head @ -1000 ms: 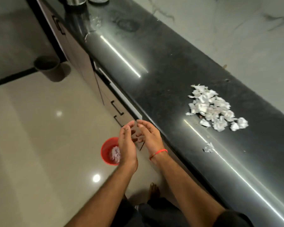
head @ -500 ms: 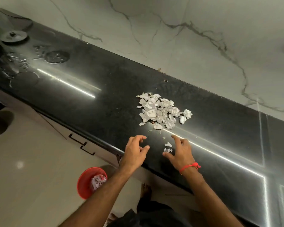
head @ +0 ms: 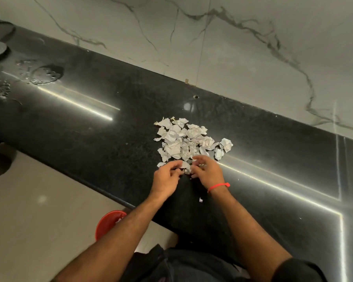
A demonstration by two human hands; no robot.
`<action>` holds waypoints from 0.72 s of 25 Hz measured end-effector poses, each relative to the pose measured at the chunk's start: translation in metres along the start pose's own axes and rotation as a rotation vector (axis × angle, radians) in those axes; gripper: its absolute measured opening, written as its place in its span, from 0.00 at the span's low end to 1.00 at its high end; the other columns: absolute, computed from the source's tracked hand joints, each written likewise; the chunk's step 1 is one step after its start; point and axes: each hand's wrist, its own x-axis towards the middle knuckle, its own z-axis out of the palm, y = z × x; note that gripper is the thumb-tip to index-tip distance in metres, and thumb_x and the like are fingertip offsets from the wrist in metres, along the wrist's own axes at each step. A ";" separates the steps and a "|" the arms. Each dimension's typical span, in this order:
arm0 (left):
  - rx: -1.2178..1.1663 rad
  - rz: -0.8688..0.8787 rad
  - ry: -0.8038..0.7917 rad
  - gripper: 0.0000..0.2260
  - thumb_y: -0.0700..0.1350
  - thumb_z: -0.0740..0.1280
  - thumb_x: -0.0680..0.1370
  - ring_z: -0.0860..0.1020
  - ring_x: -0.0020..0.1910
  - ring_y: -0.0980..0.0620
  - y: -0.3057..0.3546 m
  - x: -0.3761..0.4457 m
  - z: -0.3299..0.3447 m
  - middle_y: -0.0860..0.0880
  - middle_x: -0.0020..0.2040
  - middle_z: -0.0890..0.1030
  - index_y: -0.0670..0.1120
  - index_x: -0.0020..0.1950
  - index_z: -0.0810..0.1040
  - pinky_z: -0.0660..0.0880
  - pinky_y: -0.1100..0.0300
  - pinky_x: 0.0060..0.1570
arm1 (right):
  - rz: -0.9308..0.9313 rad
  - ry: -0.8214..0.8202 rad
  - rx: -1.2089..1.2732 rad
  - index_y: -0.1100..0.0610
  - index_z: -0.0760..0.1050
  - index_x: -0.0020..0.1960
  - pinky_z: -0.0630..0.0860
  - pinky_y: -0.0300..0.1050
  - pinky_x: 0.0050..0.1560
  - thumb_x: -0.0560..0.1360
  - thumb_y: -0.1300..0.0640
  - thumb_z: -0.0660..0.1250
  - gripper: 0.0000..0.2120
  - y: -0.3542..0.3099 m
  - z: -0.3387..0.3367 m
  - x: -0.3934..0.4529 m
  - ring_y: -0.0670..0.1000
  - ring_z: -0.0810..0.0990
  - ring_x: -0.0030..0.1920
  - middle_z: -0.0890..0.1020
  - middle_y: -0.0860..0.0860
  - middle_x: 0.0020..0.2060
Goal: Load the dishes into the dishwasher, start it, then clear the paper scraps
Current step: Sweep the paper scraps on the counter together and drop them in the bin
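On countertop (head: 110, 127) | paper scraps (head: 185, 139) | touching both hands' fingertips, just beyond

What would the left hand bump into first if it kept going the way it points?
Probably the pile of paper scraps: the left hand points up the black countertop at the pile's near edge, where its fingertips already seem to touch some pieces.

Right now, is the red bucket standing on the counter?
No, the red bucket stands on the floor below the counter edge, partly hidden by the left forearm.
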 end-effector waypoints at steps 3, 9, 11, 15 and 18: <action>0.171 0.120 0.242 0.17 0.43 0.71 0.79 0.80 0.53 0.58 -0.009 0.007 -0.017 0.53 0.64 0.75 0.55 0.66 0.78 0.78 0.61 0.59 | -0.106 0.230 -0.128 0.52 0.80 0.54 0.78 0.45 0.44 0.76 0.62 0.69 0.10 0.004 -0.043 0.025 0.51 0.81 0.39 0.82 0.54 0.46; 0.505 0.054 0.028 0.31 0.52 0.71 0.79 0.63 0.71 0.46 -0.019 0.015 -0.015 0.50 0.75 0.62 0.51 0.79 0.63 0.63 0.47 0.73 | -0.218 0.132 -0.761 0.53 0.67 0.75 0.63 0.53 0.67 0.77 0.53 0.68 0.27 0.040 -0.098 0.041 0.60 0.66 0.67 0.69 0.55 0.70; 0.417 0.119 0.023 0.27 0.44 0.67 0.81 0.66 0.71 0.47 -0.020 0.010 -0.003 0.49 0.74 0.64 0.51 0.79 0.64 0.64 0.49 0.74 | -0.326 0.131 -0.698 0.55 0.69 0.73 0.64 0.52 0.68 0.78 0.57 0.67 0.24 0.048 -0.091 0.025 0.58 0.68 0.67 0.71 0.55 0.69; 0.207 0.100 0.156 0.22 0.35 0.61 0.83 0.76 0.55 0.62 -0.028 -0.001 -0.003 0.50 0.69 0.69 0.49 0.77 0.69 0.72 0.61 0.66 | -0.584 0.006 -0.465 0.57 0.80 0.55 0.72 0.41 0.55 0.75 0.61 0.71 0.09 0.052 -0.078 -0.027 0.44 0.75 0.49 0.80 0.51 0.48; 0.190 0.161 0.134 0.21 0.33 0.61 0.82 0.78 0.54 0.64 -0.035 -0.003 -0.013 0.50 0.67 0.73 0.47 0.75 0.71 0.76 0.59 0.64 | -0.662 -0.460 -0.595 0.58 0.82 0.49 0.75 0.49 0.54 0.75 0.61 0.70 0.05 0.058 -0.052 -0.064 0.53 0.79 0.48 0.81 0.53 0.46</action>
